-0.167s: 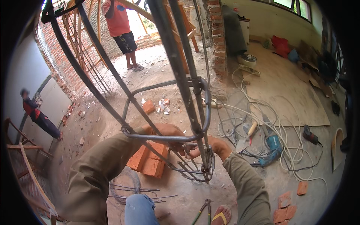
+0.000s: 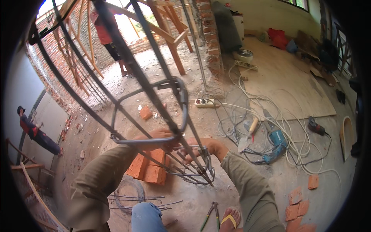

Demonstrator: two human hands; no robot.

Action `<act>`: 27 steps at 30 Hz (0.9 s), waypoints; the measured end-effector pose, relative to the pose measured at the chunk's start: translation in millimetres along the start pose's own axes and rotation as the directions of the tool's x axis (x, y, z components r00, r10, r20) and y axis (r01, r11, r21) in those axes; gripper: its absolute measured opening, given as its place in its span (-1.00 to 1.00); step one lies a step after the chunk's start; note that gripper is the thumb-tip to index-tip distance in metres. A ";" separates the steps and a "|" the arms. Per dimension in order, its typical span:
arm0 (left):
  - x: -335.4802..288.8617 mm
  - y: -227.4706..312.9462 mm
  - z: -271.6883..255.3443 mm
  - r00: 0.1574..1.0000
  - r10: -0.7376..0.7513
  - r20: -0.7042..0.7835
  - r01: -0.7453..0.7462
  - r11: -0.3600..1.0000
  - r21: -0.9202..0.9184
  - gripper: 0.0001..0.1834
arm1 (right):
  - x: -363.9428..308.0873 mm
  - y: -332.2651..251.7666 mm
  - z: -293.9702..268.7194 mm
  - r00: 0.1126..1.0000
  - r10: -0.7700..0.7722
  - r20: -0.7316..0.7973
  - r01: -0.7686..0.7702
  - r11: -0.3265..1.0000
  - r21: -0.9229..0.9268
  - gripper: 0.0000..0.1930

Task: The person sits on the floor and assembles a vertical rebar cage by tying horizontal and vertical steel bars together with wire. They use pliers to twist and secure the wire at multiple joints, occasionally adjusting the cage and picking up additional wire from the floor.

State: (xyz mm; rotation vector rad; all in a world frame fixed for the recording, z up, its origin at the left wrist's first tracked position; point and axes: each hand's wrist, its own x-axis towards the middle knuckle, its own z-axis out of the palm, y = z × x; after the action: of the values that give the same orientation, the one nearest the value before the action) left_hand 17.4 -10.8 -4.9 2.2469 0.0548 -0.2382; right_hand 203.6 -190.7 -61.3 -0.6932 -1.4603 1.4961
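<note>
A tall rebar cage of long steel bars tied with square stirrups leans in front of me, its narrow lower end close to the floor. My left hand reaches in between the bars behind a stirrup, fingers curled; what they hold is hidden. From the right, my right hand closes around bars of the cage just above its lower stirrups. Both hands are near each other. Orange bricks lie on the floor behind the cage, below my left hand.
Coiled wire, short rods and pincers lie by my feet. To the right are a blue power tool, a trowel, tangled cables, a grinder and a power strip. Two people stand farther off, left and back.
The cage's upper part has swung left and leans more. Both my hands have shifted slightly left with it. The view has also shifted a little, uncovering the power strip.
</note>
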 end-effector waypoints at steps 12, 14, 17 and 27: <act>-136.0 11.6 79.3 0.539 -0.835 -0.107 0.716 0.522 -0.464 -0.59 | -68.6 73.2 -59.6 0.870 0.198 -0.451 -0.354 0.888 -0.293 -0.75; -150.3 43.5 114.7 0.614 -0.789 0.010 0.771 0.597 -0.221 -0.63 | -119.4 93.5 -44.8 0.557 0.196 -0.807 -0.543 0.821 -0.176 -0.77; -128.2 102.2 175.0 0.631 -0.756 0.174 0.728 0.500 -0.468 -0.66 | -168.7 101.2 28.1 0.561 0.332 -0.758 -0.505 0.863 0.003 -0.78; -39.2 240.3 294.8 0.461 -0.834 0.303 0.186 -0.243 -0.952 -0.63 | -191.7 -29.7 269.2 0.486 0.313 -0.816 -0.301 0.936 0.180 -0.80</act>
State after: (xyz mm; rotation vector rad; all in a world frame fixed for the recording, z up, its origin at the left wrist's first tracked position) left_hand -37.0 -389.1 3.8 0.5286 1.2777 -0.0156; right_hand 57.5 -487.1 -31.2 -1.4867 -0.5672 1.1135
